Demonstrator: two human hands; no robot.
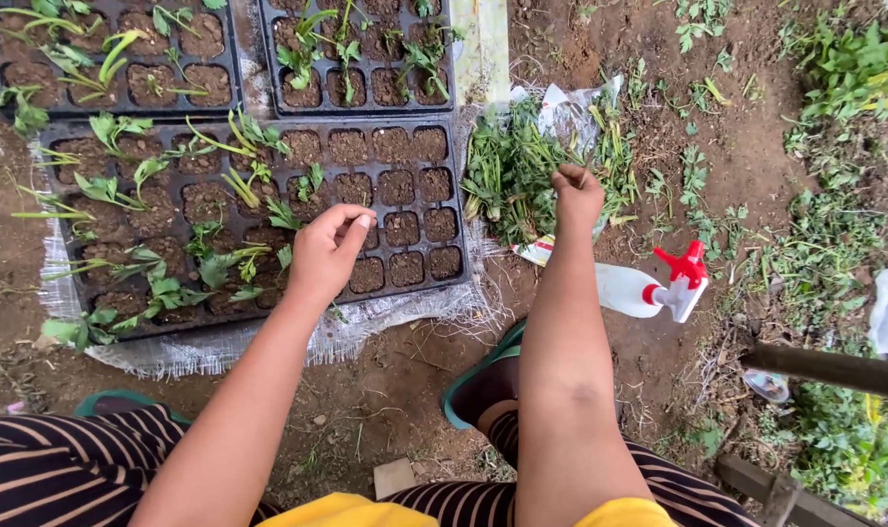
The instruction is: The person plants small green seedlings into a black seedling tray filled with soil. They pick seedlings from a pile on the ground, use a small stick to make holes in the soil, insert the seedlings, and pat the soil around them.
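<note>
seedlings soft and easily bruised, best held low on the stem

right hand [578, 191] is closed in a pinch over the pile of green cuttings [510, 174], which lies on the bare soil just beside the right edge of the nearest seedling tray [442, 285]. what exactly sits between the fingertips is too small to tell, though it looks like a thin stem. left hand [329, 249] hovers over the right part of that tray, fingers loosely curled with thumb and forefinger drawn near each other, holding nothing that shows; the cells under it hold only dark soil, while the cells toward the left edge carry small leafy plants [161, 283].

the cuttings look light, limp and fragile: thin stems likely snap or crush under a hard squeeze, so a gentle grip near the base seems safest. a white spray bottle with a red trigger [654, 286] lies on the soil beside the right forearm.
</note>
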